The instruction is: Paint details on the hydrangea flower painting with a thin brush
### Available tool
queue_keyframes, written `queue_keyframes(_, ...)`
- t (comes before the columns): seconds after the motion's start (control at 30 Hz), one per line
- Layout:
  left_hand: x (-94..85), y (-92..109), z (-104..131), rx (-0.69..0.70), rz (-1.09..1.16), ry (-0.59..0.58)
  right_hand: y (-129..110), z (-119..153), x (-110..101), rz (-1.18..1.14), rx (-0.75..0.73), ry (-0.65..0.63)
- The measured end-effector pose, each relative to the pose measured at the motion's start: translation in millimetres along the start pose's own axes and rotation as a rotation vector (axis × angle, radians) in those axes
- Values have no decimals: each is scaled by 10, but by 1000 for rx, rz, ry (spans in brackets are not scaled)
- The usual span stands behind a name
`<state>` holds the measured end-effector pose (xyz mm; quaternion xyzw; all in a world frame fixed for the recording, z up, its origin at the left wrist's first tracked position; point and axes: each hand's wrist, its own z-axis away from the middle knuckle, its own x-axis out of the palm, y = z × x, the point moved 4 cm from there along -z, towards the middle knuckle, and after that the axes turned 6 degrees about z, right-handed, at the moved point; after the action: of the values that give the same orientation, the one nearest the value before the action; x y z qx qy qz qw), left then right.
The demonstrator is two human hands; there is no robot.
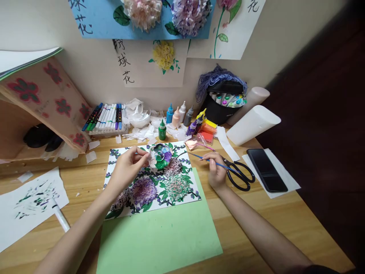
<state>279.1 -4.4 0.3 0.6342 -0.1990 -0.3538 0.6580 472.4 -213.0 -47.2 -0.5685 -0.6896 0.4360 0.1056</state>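
Observation:
My left hand point(131, 164) pinches the rim of a small round paint palette point(160, 156), smeared with green, purple and white paint. The palette is held over the upper part of a flower picture point(159, 207), which has raised purple, green and pinkish blossoms among painted leaves. Between the fingers of my right hand point(215, 171) is a thin blue paintbrush point(196, 155), its tip pointing left toward the picture's right edge. Black-handled scissors point(242, 175) lie just right of that hand. Under the picture is a light green sheet point(159, 243).
Small paint bottles point(162, 130) stand behind the picture, near a plastic bowl point(139, 118) and paper scraps. Markers point(108, 116) lie at the back left. At right are a phone point(266, 170), a white cylinder point(253, 125) and a black pen case point(219, 110). A paint-marked paper point(34, 201) lies left.

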Motion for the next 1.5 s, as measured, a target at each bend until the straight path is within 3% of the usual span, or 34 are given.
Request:
queue_keyframes(0.1, -19, 11, -1, -10, -2, 16, 113, -43, 20, 22, 62, -88)
queue_keyframes(0.4, -7, 15, 8, -24, 12, 13, 62, -68, 62, 103, 76, -172)
queue_keyframes(0.57, -4, 40, 11, -26, 22, 12, 78, -67, 41, 94, 80, -128)
queue_keyframes(0.7, -4, 46, 5, -10, 16, 9, 62, -71, 61, 109, 71, -182)
queue_keyframes(0.83, -2, 48, 5, -19, 16, 9, 42, -80, 42, 99, 53, -135)
queue_keyframes(1.5, -13, 24, -3, 2, 7, 7, 60, -82, 57, 102, 87, -156)
